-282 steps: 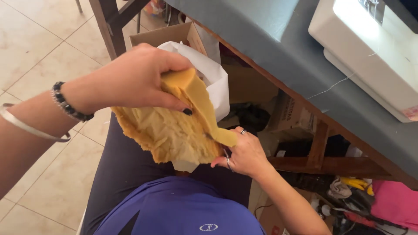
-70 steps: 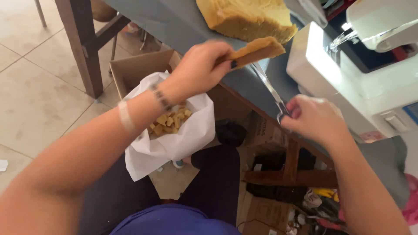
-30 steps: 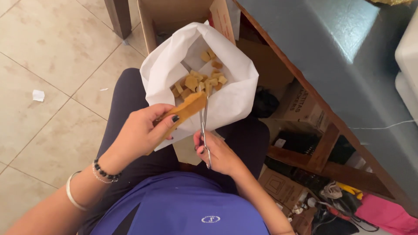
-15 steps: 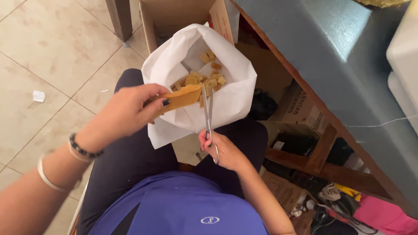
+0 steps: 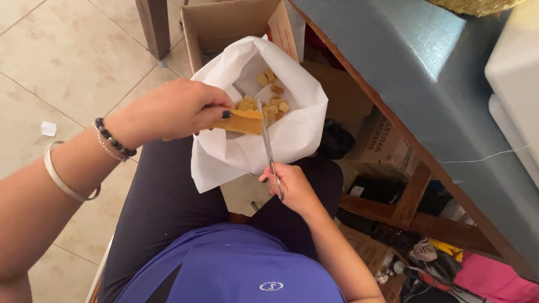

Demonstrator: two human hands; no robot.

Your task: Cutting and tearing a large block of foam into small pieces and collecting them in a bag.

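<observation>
Yellow foam strip in left hand, scissors in right hand

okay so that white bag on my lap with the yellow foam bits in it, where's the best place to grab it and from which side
Probably the near-left rim of the white bag, coming from the left. There the paper folds outward into a loose flap, clear of the scissors in the right hand and of the foam strip held by the left hand over the opening.

Home sewing corner: white sewing machine, tiled floor.
</observation>
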